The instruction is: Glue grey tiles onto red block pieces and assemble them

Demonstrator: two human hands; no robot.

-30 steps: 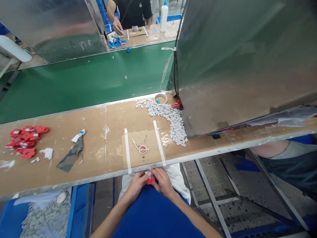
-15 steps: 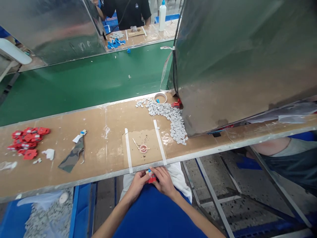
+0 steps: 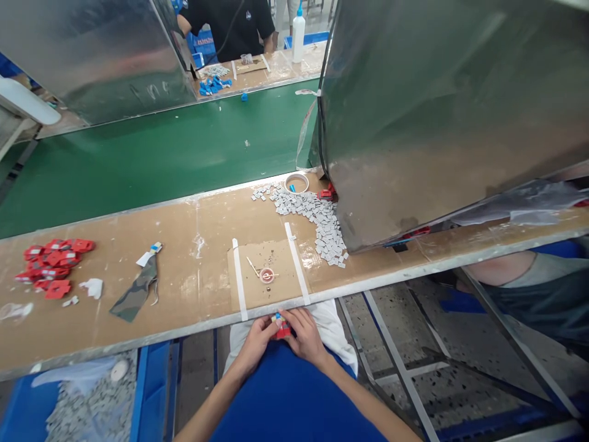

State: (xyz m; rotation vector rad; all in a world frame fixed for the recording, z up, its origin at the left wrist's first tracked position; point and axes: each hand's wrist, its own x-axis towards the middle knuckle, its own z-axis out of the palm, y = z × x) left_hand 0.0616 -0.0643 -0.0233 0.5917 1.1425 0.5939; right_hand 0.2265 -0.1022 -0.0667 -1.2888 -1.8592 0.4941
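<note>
Both hands meet in my lap just below the bench's front edge, pinching one small red part [image 3: 281, 332] with a blue-and-grey bit on top. My left hand [image 3: 256, 345] grips it from the left and my right hand [image 3: 307, 338] from the right. Just above, on the bench, lies a cardboard mat [image 3: 267, 274] framed by two white tape strips, with a small pink dish [image 3: 267, 275] and a thin stick on it. A spread of small grey chips [image 3: 322, 227] lies to the right of the mat.
A pile of red parts [image 3: 54, 265] sits at the bench's left end, near a camouflage cloth scrap [image 3: 135, 290]. A tape ring [image 3: 297, 182] lies by the large metal housing [image 3: 437, 110]. Beyond runs a green conveyor [image 3: 161, 153]; another person works across it. A blue bin [image 3: 87, 405] holds grey chips.
My hands stay on the red part in my lap, fingers shifting slightly. The person across the conveyor has drawn a hand back from the blue parts. The view has tilted a little.
</note>
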